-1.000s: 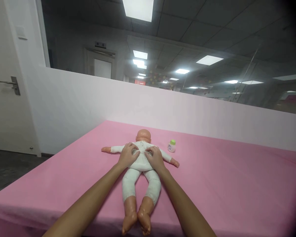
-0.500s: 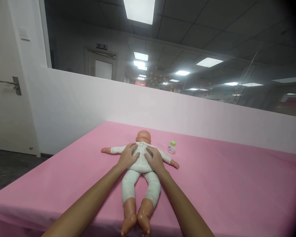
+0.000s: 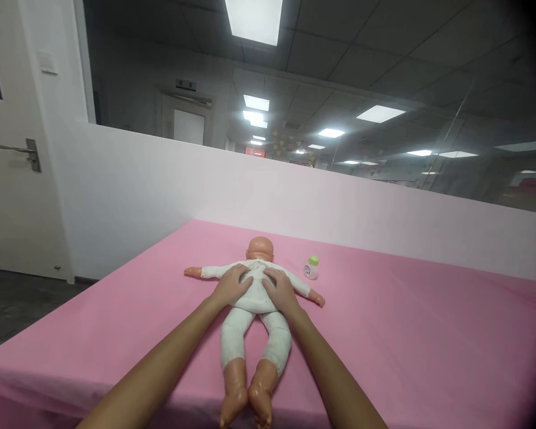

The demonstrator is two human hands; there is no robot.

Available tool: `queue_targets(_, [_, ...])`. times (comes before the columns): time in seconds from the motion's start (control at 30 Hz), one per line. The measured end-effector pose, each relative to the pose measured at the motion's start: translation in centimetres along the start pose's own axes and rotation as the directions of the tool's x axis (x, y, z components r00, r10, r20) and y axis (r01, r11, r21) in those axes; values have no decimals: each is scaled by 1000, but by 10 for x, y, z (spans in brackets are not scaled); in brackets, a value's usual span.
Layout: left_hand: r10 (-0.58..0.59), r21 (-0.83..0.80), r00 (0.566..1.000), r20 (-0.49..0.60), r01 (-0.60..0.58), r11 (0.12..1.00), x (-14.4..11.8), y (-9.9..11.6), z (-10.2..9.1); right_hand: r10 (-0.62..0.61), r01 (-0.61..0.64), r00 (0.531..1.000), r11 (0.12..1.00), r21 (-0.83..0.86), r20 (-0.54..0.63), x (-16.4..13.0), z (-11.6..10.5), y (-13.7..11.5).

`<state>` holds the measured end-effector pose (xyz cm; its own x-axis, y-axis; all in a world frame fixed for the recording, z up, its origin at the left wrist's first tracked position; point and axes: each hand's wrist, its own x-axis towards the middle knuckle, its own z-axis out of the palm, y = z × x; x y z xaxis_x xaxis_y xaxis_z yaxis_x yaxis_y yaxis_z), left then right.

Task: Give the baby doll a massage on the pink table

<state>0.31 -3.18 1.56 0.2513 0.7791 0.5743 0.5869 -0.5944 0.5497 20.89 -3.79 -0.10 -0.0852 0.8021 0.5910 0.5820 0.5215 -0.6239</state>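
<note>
A baby doll (image 3: 256,299) with a white cloth body lies stretched out on a pink-covered table (image 3: 397,339), its head away from me and its feet at the near edge. Its arms reach out to both sides. My left hand (image 3: 233,285) rests flat on the left side of the doll's torso, fingers spread. On the torso's right side lies my right hand (image 3: 279,288), likewise open with the thumb turned inward. A small clear bottle (image 3: 311,269) with a green cap and a label stands beyond the doll's right-hand arm.
Behind the table runs a low white wall (image 3: 295,196) with a glass window (image 3: 361,77) above it. A door (image 3: 18,179) with a metal handle is at the left. Dark floor (image 3: 18,307) shows beside the table.
Both hands stay on the doll's torso, the left one's fingertips slightly lower than before. The whole view has shifted a little; the doll and the bottle keep their places.
</note>
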Motion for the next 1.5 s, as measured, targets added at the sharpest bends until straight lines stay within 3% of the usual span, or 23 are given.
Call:
queue_targets(0.77, [6,-52,1000,-15,-7,999,1,-8,5,-11,11,1000,1000,1,16,0,-2,-2])
queue_targets(1.17, [-33,-39,999,3,33,999,-1,-1,1,-18,19,1000,1000,-15,18,1,-1,3])
queue_targets(1.5, [-48,-26,999,14,49,998,0,0,1,-27,27,999,1000,11,44,0,-8,-13])
